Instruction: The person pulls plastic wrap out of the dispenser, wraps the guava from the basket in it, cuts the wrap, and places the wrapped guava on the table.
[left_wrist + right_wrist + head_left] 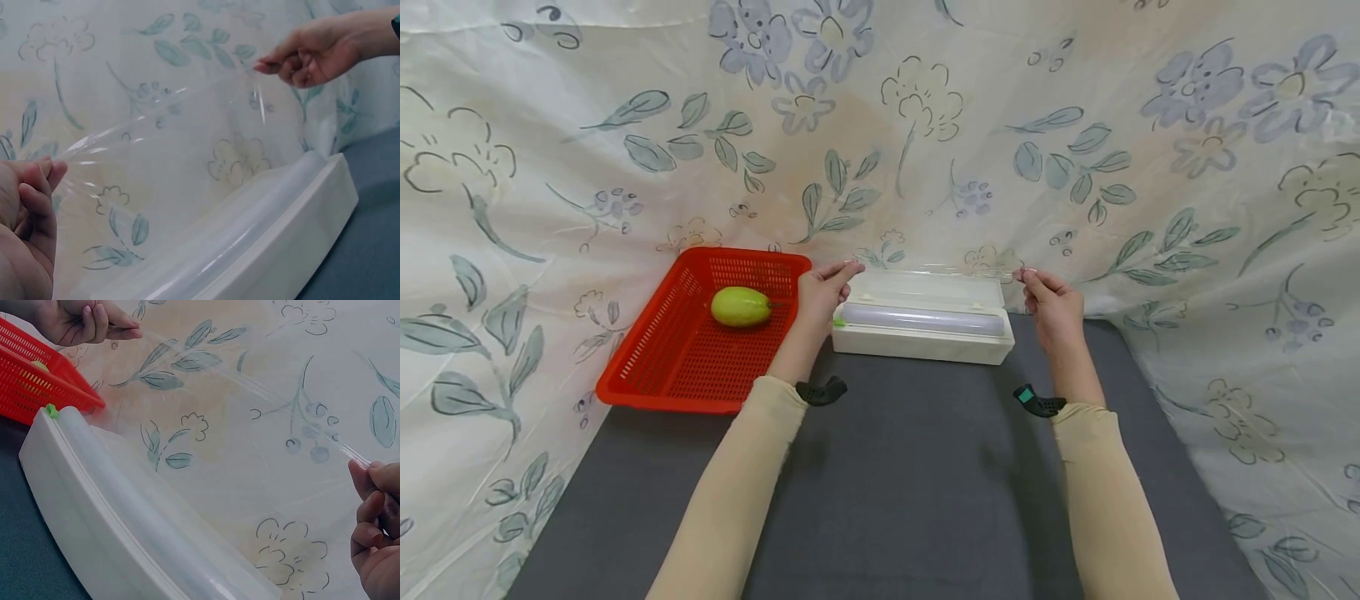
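Note:
Clear plastic wrap is stretched between my two hands above a white wrap dispenser box. My left hand pinches one corner of the film between thumb and fingers, and my right hand pinches the opposite corner. Creases fan out from both pinched corners in the wrist views. Inside the box lies the roll of wrap, with the lid raised behind it. A small green slider sits at the box's left end.
To the left stands a red plastic basket holding a yellow-green oval fruit. The dark grey tabletop extends in front of the box. A floral cloth hangs behind and along both sides.

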`<state>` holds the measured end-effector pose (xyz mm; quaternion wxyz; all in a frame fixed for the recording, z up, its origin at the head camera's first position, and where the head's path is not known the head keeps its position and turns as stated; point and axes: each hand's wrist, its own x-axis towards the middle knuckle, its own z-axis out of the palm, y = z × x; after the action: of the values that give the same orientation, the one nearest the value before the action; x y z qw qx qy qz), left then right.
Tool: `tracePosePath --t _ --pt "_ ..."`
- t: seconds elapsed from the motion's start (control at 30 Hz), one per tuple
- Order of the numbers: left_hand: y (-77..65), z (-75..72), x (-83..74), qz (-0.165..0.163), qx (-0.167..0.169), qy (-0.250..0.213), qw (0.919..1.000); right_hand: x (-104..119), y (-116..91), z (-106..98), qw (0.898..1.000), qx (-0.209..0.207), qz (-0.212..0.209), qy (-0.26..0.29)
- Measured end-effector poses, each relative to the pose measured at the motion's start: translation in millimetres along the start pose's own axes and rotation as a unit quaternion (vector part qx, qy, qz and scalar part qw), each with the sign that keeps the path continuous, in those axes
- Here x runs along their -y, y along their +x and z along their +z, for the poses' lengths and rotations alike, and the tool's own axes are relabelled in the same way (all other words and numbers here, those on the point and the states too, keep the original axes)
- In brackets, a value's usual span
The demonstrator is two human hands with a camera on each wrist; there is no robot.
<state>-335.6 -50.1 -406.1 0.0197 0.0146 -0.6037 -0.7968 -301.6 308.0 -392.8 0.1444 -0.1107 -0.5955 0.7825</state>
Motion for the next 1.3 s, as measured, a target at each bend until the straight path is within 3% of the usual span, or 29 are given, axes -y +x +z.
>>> tracePosePath --t 0.97,1.3 --pt "1.0 1.4 -23.0 0.025 0.008 -0.049 0.9985 23 -7 13 0.998 -0.002 -0.058 0.008" --pt "0.5 5.6 -35.9 0.033 0.014 -0.014 0.9992 34 -10 16 0.998 -0.012 -0.060 0.026"
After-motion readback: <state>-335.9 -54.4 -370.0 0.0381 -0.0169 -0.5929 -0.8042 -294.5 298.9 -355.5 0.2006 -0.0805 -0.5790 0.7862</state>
